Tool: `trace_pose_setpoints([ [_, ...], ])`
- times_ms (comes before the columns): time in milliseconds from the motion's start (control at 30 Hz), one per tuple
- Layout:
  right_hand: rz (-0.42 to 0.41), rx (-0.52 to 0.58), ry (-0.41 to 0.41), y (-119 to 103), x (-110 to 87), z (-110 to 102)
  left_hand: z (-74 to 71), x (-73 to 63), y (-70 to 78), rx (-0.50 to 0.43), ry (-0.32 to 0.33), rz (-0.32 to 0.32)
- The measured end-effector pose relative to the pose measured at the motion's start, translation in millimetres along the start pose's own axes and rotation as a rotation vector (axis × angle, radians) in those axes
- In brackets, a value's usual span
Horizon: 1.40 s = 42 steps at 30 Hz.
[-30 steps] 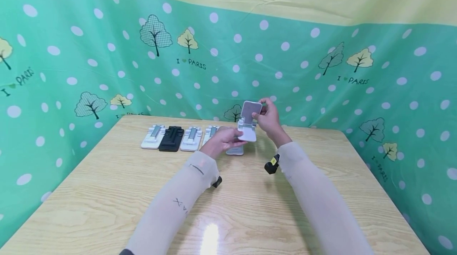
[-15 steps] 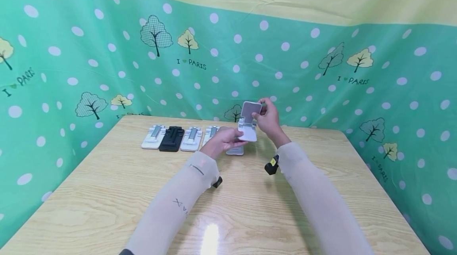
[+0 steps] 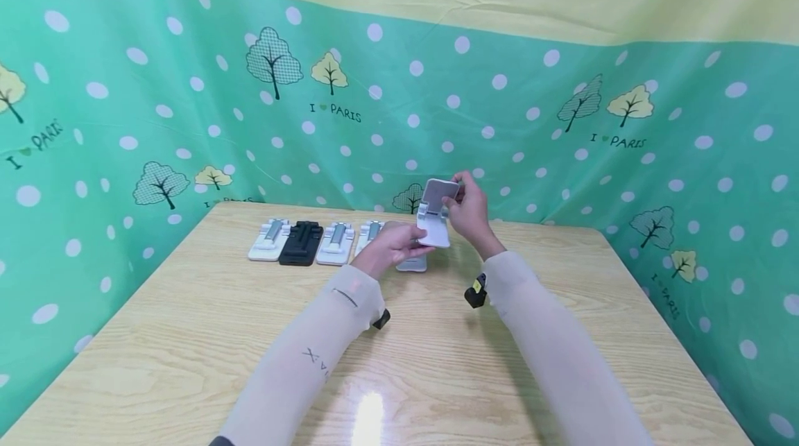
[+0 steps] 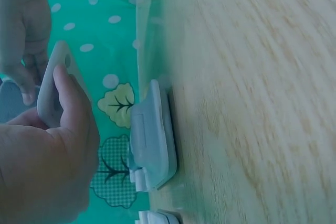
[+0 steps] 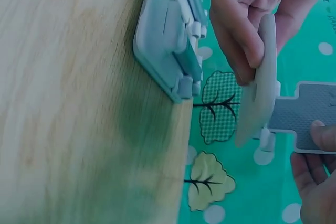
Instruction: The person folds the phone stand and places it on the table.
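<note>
A white folding phone stand is held up above the far part of the table, unfolded, with its grey-padded plate angled away from the base. My left hand pinches the base between thumb and fingers. On the other side, my right hand pinches the edge of the padded plate, thumb on the pad. Just below the held stand, another white phone stand lies folded on the table, partly hidden by the left hand in the head view.
Left of the hands, a row of folded phone stands lies on the wooden table: a white one, a black one, another white one and a partly covered one. A patterned green curtain hangs behind the table.
The padded plate has tilted slightly at its hinge, and the right hand has shifted a little with it. The left hand keeps its grip on the base in nearly the same place.
</note>
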State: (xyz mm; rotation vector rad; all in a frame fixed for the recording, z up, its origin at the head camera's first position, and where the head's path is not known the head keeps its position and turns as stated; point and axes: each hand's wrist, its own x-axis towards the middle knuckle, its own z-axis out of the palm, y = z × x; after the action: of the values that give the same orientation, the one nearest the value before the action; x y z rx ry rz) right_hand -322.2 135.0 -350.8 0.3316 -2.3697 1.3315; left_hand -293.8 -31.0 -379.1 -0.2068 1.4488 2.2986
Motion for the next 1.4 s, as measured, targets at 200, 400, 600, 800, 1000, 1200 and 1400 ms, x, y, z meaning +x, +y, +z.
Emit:
trace_pose_setpoints([
  [200, -0.126, -0.228, -0.011, -11, -0.2, -5, 5.3, -0.5, -4.8, 0.034, 0.045, 0.041],
  [400, -0.317, -0.402, 0.005, -25, -3.2, -9, 6.3, -1.6, -7.2, 0.045, 0.052, 0.055],
  [600, -0.353, -0.423, 0.020, -29, -4.1, -9, 3.5, -1.4, -7.1, 0.044, 0.051, 0.070],
  [800, -0.346, -0.414, 0.015, -28, -7.3, -8, 0.3, 0.8, -9.6, 0.068, 0.061, 0.072],
  [1000, -0.356, -0.403, 0.026, -27, -14.8, -10, 2.2, 2.4, -12.2, 0.081, 0.064, 0.062],
  [1200, -0.407, -0.428, 0.037, -26, -20.0, -8, 2.1, 4.1, -13.4, 0.063, 0.071, 0.069],
  [1400, -0.402, -0.432, 0.032, -28, -23.9, -7, 0.2, 4.3, -13.3, 0.041, 0.070, 0.057],
])
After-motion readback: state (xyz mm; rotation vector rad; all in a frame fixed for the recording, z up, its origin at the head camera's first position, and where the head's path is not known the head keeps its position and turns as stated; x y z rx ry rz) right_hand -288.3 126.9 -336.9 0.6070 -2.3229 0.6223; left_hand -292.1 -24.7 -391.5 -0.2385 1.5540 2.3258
